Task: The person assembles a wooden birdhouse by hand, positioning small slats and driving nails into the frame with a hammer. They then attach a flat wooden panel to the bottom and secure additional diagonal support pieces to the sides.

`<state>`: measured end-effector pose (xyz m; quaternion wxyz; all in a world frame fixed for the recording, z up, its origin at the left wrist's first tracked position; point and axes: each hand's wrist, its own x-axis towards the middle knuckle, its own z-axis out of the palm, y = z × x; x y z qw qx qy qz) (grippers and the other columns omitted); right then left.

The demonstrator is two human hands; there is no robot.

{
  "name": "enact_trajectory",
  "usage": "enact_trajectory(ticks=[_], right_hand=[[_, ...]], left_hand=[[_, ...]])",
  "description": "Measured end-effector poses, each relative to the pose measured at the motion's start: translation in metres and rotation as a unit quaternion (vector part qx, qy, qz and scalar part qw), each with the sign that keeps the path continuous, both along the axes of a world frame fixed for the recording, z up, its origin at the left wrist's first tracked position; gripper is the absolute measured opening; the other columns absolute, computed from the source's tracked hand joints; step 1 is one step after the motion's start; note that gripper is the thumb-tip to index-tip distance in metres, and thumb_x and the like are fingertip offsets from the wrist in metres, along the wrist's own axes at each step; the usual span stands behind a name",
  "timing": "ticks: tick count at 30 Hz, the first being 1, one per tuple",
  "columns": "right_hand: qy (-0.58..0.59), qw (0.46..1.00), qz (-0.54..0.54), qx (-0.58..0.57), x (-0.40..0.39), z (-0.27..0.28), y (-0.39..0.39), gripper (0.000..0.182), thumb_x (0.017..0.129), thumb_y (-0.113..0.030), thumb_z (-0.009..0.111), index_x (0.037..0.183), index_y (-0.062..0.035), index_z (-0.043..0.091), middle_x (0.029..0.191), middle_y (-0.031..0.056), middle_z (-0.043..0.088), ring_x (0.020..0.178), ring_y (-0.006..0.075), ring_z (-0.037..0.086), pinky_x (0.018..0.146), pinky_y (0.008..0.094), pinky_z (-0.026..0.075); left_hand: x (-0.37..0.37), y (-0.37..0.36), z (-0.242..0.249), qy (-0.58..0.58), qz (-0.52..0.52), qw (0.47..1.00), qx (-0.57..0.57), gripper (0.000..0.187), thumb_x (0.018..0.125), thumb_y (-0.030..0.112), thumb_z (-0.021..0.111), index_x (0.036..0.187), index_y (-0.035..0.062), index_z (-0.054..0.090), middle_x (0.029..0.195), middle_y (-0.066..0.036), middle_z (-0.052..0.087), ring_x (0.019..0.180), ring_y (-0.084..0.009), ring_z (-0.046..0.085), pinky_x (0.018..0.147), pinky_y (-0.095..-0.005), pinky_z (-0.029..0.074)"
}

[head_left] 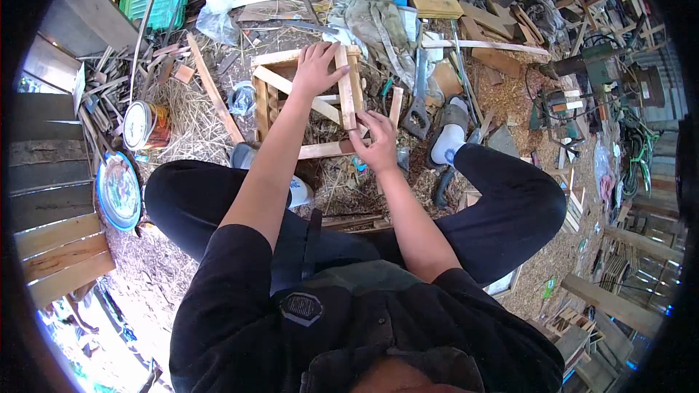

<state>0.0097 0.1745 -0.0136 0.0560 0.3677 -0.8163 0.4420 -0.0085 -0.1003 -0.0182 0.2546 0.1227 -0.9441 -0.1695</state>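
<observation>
A narrow wooden strip [346,94] lies lengthwise along the right side of a small wooden frame [273,57] on the ground between my legs. My left hand [314,73] holds the strip's far end, with the thumb across it and the fingers by the frame's top rail. Its near end is gripped by my right hand [377,143], close to the frame's lower right corner. Inside the frame, a diagonal wooden piece [324,109] passes partly beneath my left forearm.
A handsaw [416,116] lies right of the frame, near my shoe. Crumpled cloth [371,25] is behind it. On the left are a long wooden slat [215,91], a paint can [145,125] and a blue-rimmed round basin [119,191]. Straw and wood scraps cover the ground.
</observation>
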Motion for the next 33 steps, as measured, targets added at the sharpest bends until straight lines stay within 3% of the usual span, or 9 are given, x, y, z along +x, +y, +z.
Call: enact_trajectory(ticks=[1, 2, 4, 7, 20, 33], right_hand=[[0.013, 1.0, 0.027, 0.004, -0.002, 0.004, -0.002, 0.047, 0.08, -0.018, 0.085, 0.126, -0.0157, 0.076, 0.123, 0.0108, 0.074, 0.122, 0.0312, 0.064, 0.108, 0.0458, 0.047], [0.012, 1.0, 0.028, 0.005, -0.002, 0.007, -0.003, 0.047, 0.08, -0.018, 0.085, 0.126, -0.0157, 0.076, 0.123, 0.0108, 0.074, 0.122, 0.0312, 0.064, 0.108, 0.0458, 0.047], [0.044, 0.997, 0.05, 0.042, -0.001, 0.004, -0.004, 0.047, 0.08, -0.022, 0.085, 0.125, -0.0172, 0.075, 0.123, 0.0026, 0.073, 0.122, 0.0264, 0.061, 0.111, 0.0483, 0.038], [0.042, 0.998, 0.028, 0.04, 0.005, -0.002, -0.007, 0.044, 0.079, -0.022, 0.086, 0.122, -0.0177, 0.076, 0.121, -0.0009, 0.073, 0.122, 0.0247, 0.062, 0.111, 0.048, 0.036], [0.03, 0.999, -0.015, 0.036, 0.012, -0.002, -0.009, 0.028, 0.088, -0.024, 0.082, 0.115, -0.0221, 0.08, 0.117, -0.0058, 0.075, 0.123, 0.0199, 0.061, 0.108, 0.0473, 0.036], [0.007, 0.999, -0.034, 0.039, 0.014, -0.001, -0.008, 0.018, 0.093, -0.029, 0.078, 0.11, -0.0245, 0.08, 0.121, -0.0073, 0.077, 0.124, 0.0209, 0.063, 0.109, 0.0487, 0.038]], left_hand=[[0.0, 0.0, 0.001, -0.007, 0.002, 1.0, 0.002, 0.077, 0.092, 0.059, 0.071, 0.15, 0.0106, 0.058, 0.144, -0.016, 0.059, 0.139, -0.0372, 0.05, 0.123, -0.0557, 0.029], [0.0, 0.0, 0.001, -0.014, 0.003, 1.0, 0.004, 0.077, 0.091, 0.059, 0.071, 0.15, 0.0104, 0.058, 0.145, -0.016, 0.059, 0.14, -0.0373, 0.05, 0.123, -0.0557, 0.029], [0.0, 0.0, 0.001, -0.012, 0.0, 1.0, 0.011, 0.077, 0.091, 0.058, 0.072, 0.15, 0.0105, 0.058, 0.145, -0.016, 0.059, 0.14, -0.0372, 0.05, 0.124, -0.0555, 0.028], [0.001, -0.002, 0.002, -0.004, -0.004, 1.0, 0.018, 0.077, 0.091, 0.058, 0.072, 0.149, 0.0106, 0.058, 0.146, -0.016, 0.06, 0.14, -0.037, 0.05, 0.124, -0.0552, 0.028], [-0.002, 0.0, 0.004, 0.002, -0.02, 1.0, 0.019, 0.068, 0.09, 0.051, 0.075, 0.142, 0.0078, 0.06, 0.141, -0.013, 0.063, 0.139, -0.0347, 0.052, 0.123, -0.054, 0.03], [-0.005, 0.002, 0.006, -0.019, -0.022, 1.0, 0.008, 0.071, 0.091, 0.051, 0.075, 0.146, 0.0092, 0.056, 0.143, -0.015, 0.062, 0.138, -0.037, 0.052, 0.121, -0.0541, 0.031]])
